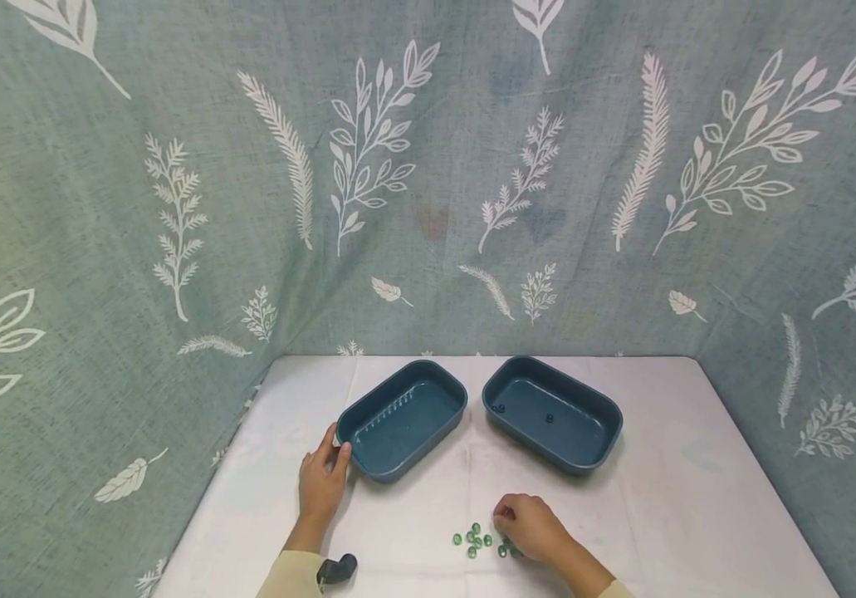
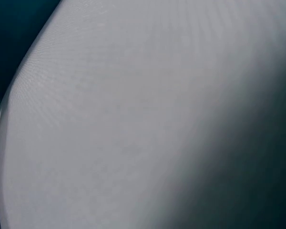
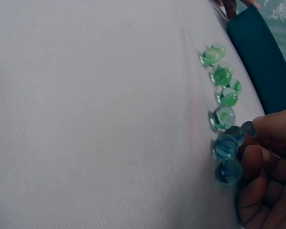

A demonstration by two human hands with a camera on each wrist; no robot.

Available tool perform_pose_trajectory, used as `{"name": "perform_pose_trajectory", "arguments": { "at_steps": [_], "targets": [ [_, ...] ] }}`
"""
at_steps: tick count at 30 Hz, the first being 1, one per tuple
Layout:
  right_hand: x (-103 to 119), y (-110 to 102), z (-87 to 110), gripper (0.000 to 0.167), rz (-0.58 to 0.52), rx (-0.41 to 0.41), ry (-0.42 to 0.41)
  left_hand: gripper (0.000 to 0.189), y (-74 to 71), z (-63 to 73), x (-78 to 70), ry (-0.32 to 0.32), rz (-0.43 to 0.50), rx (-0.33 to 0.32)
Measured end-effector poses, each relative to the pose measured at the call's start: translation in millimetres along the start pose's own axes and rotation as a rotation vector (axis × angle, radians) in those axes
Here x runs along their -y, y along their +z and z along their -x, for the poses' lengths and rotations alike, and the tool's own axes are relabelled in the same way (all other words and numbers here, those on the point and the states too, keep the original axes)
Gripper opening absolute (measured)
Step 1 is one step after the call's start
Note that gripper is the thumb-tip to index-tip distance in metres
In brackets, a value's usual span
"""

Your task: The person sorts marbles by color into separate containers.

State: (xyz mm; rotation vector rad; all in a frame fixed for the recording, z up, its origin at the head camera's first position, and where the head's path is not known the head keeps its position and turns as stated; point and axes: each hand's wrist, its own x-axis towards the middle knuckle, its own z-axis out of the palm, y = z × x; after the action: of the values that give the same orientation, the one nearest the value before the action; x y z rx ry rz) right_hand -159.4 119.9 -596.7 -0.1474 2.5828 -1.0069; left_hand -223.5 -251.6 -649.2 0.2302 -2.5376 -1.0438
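Your right hand pinches a blue marble beside the loose marbles (your left hand holds the left tray), whose smooth roundness could let the pinched one slip and scatter them.

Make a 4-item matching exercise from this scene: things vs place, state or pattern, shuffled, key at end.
1. Dark blue rectangular tub on the left
2. Dark blue rectangular tub on the right
3. Clear round green marbles
4. Grey-green fabric backdrop

A. Printed with white leaf motifs
B. Touched at one end by the left hand
C. On the white tablecloth, beside the right hand
D. Contains a few small dark balls

Pairs: 1-B, 2-D, 3-C, 4-A
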Motion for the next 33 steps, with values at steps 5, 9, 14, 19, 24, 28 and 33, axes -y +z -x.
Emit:
{"name": "perform_pose_trajectory", "arguments": {
  "at_steps": [5,9,14,19,24,28,33],
  "targets": [
    [-10,-8,-2.0,0.006,-0.141,-0.011,0.025,0.056,0.3,-0.4,0.4,0.002,-0.005,-0.003],
    [-18,-13,-2.7,0.008,-0.28,-0.02,0.025,0.055,-0.4,-0.6,0.6,0.018,0.003,-0.022],
    [-25,-19,-5.1,0.01,-0.357,-0.043,-0.008,0.055,-2.8,0.5,-1.1,0.035,0.014,-0.025],
    [-24,-27,-8.4,0.013,-0.391,-0.049,-0.009,0.055,-2.7,2.1,1.0,0.026,0.008,-0.025],
    [-20,-38,-8.7,0.014,-0.422,-0.077,-0.009,0.054,-0.4,2.3,3.7,0.019,0.008,-0.033],
    [-16,-50,-7.7,0.012,-0.456,-0.13,-0.021,0.054,0.0,1.6,0.2,0.015,0.004,-0.026],
    [-11,-68,-7.8,0.013,-0.485,-0.183,-0.055,0.056,-0.8,-0.3,-2.7,0.022,0.007,-0.024]
  ]
}}
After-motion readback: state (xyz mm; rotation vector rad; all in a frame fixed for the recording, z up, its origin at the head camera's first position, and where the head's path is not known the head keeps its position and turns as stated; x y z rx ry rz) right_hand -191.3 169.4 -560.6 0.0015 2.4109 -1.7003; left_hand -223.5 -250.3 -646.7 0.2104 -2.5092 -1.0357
